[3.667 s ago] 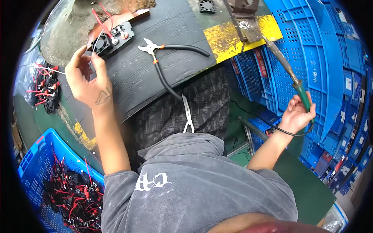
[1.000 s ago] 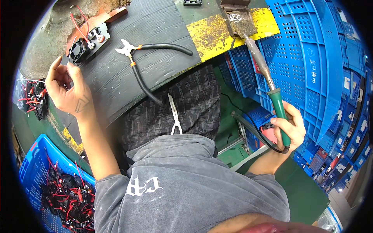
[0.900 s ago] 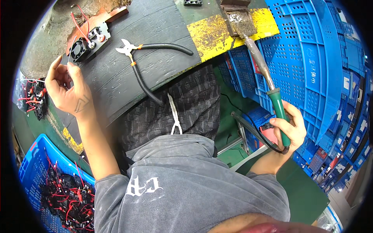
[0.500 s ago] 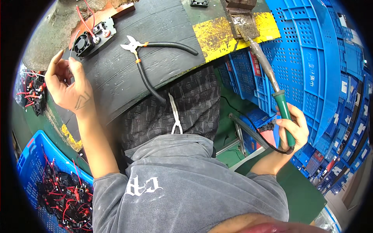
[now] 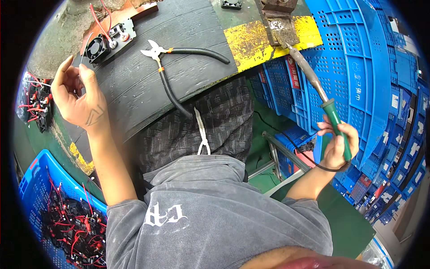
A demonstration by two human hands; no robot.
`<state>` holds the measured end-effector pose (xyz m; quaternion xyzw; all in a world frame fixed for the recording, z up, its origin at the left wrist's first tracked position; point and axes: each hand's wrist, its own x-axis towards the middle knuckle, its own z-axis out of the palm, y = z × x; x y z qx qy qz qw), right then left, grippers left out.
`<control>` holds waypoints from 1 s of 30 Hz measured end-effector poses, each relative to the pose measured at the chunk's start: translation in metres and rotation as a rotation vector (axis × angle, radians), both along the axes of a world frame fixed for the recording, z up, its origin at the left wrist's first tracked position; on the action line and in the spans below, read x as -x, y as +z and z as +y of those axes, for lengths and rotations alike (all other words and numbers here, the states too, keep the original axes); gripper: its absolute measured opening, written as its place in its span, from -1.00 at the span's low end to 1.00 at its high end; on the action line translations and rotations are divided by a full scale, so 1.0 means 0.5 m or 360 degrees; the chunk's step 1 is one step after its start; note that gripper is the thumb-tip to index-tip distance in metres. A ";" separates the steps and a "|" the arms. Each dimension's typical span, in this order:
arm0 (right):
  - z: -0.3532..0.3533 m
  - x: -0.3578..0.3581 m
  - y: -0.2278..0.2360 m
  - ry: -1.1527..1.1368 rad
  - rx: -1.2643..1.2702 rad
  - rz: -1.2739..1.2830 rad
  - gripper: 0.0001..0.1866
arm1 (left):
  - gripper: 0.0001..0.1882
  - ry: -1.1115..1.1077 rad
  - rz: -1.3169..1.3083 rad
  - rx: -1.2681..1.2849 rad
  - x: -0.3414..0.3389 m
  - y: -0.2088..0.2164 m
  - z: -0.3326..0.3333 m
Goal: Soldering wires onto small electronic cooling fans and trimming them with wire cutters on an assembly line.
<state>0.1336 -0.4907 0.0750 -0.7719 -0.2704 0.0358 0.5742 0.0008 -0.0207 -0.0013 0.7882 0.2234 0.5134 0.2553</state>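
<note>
My right hand (image 5: 338, 143) is wrapped round the green handle of a soldering iron (image 5: 332, 114). The iron's tip rests at a dirty metal stand (image 5: 283, 29) on the yellow-painted table edge. Between the thumb and fingers of my left hand (image 5: 83, 96) is a thin strand of solder wire (image 5: 84, 53), pointing up. Just beyond that hand lies a small circuit board (image 5: 125, 32) with a black fan (image 5: 95, 49) and red wires soldered to it. Diagonal cutters (image 5: 168, 74) with black handles lie spread on the dark mat, touched by neither hand.
A blue crate (image 5: 33, 179) full of black parts with red wires stands at lower left. More such parts (image 5: 41, 105) lie left of my left hand. Tall blue perforated crates (image 5: 342, 58) rise at the right. The iron's black cord (image 5: 286, 140) hangs below the table.
My right hand has shifted slightly right and turned its grip on the handle; the iron's handle end swings right while the tip stays at the stand. My left hand barely moves.
</note>
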 end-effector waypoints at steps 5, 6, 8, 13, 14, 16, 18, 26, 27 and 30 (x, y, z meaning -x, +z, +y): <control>-0.022 -0.016 -0.037 -0.0227 -0.0520 0.0563 -0.64 | -0.70 0.0001 -0.0015 0.0037 0.006 -0.003 0.001; -0.023 -0.016 -0.044 -0.0248 -0.0622 0.0639 -0.65 | -0.70 0.0001 -0.0002 0.0033 0.006 -0.002 0.001; -0.021 -0.013 -0.047 -0.0232 -0.0736 0.0785 -0.65 | -0.70 0.0004 0.0013 0.0029 0.005 0.001 -0.001; -0.003 -0.008 -0.043 -0.0360 -0.0591 0.0654 -0.67 | -0.70 -0.0015 -0.0013 0.0064 0.004 0.000 -0.003; 0.001 -0.009 -0.046 -0.0441 -0.0544 0.0602 -0.69 | -0.70 -0.0009 -0.0009 0.0059 0.007 0.001 -0.002; -0.005 -0.012 -0.057 -0.0540 -0.0517 0.0548 -0.70 | -0.70 0.0000 -0.0032 0.0048 0.006 -0.003 0.001; -0.003 -0.013 -0.071 -0.0778 -0.0380 0.0383 -0.71 | -0.70 -0.0006 -0.0031 0.0059 0.006 -0.004 0.003; 0.001 -0.010 -0.104 -0.0874 -0.0646 0.0420 -0.72 | -0.70 -0.0013 -0.0044 0.0040 0.002 -0.006 0.002; 0.002 -0.009 -0.103 -0.0921 -0.0704 0.0506 -0.70 | -0.70 -0.0023 -0.0055 0.0040 0.004 -0.006 0.004; -0.013 -0.012 -0.120 -0.1021 -0.0851 0.0796 -0.63 | -0.70 -0.0035 -0.0063 0.0041 0.005 -0.002 0.003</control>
